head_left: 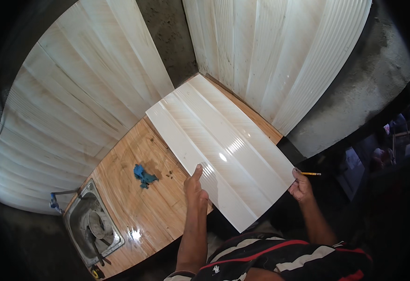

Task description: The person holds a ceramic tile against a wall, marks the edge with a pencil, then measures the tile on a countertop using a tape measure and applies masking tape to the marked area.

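Note:
A large glossy wall tile (228, 145), white and beige with ribbed bands, lies slanted between my two hands. Its far corner reaches the corner of the wooden-looking counter (177, 196), and its near corner juts past the counter's front edge. My left hand (196, 189) grips the tile's left edge, thumb on top and fingers hidden underneath. At the right corner, my right hand (301, 185) holds the tile between thumb and fingers. A yellow pencil (311, 173) sticks out to the right from that same hand. Left of the tile, a crumpled blue cloth (144, 176) rests on the counter beside a damp patch.
A steel sink (117, 234) with a round container (97, 224) inside sits at the left, near a blue-handled tap (53, 202). Similar panelling covers the left wall (73, 103) and right wall (280, 56). Bare cement (352, 103) shows farther right. A tape measure (96, 271) lies at lower left.

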The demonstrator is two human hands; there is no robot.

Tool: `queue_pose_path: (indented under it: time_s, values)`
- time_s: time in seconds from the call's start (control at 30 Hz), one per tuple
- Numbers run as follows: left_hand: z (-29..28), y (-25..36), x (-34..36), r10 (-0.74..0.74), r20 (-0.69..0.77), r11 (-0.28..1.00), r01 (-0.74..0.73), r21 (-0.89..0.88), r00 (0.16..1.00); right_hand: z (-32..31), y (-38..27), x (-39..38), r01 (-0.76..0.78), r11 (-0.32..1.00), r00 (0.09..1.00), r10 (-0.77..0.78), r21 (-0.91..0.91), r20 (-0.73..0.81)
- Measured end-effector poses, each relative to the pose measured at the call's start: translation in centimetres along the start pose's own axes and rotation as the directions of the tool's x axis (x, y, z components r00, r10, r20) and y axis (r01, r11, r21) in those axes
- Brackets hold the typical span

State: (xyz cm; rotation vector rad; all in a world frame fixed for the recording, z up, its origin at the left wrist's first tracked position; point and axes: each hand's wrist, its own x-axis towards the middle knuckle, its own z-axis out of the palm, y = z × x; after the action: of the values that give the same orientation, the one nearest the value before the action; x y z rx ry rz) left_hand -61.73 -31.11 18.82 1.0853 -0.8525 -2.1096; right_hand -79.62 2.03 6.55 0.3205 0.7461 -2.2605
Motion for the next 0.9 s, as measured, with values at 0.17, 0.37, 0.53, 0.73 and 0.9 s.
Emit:
queue_pose_path:
  time_s: [0.17, 0.37, 0.53, 0.73, 0.9]
  values:
    - [0.8, 0.3, 1.3, -0.038, -0.012, 0.999, 0.037, -0.024, 0.999, 1.9, 0.4, -0.2, 0.044, 0.998, 0.998, -0.042, 0.053, -0.044]
    - [1.4, 0.2, 3.3, -0.026, -0.005, 0.999, 0.026, -0.046, 1.000, 1.4, 1.4, 1.4, 0.086, 0.986, 0.995, -0.079, 0.143, -0.054]
    - [2.8, 0.1, 2.6, -0.022, -0.041, 1.000, 0.021, -0.017, 0.999, 1.5, 0.9, 1.3, 0.069, 0.990, 0.995, -0.059, 0.125, -0.081]
    - [4.6, 0.3, 1.7, -0.059, -0.138, 0.998, 0.059, -0.002, 0.989, 1.5, 0.4, 1.5, 0.119, 0.989, 0.991, -0.113, 0.087, -0.070]
    - [4.9, 1.0, 3.4, -0.021, -0.079, 0.999, 0.018, -0.037, 0.997, 3.6, -0.2, 2.4, 0.137, 0.989, 0.986, -0.130, 0.056, -0.103]
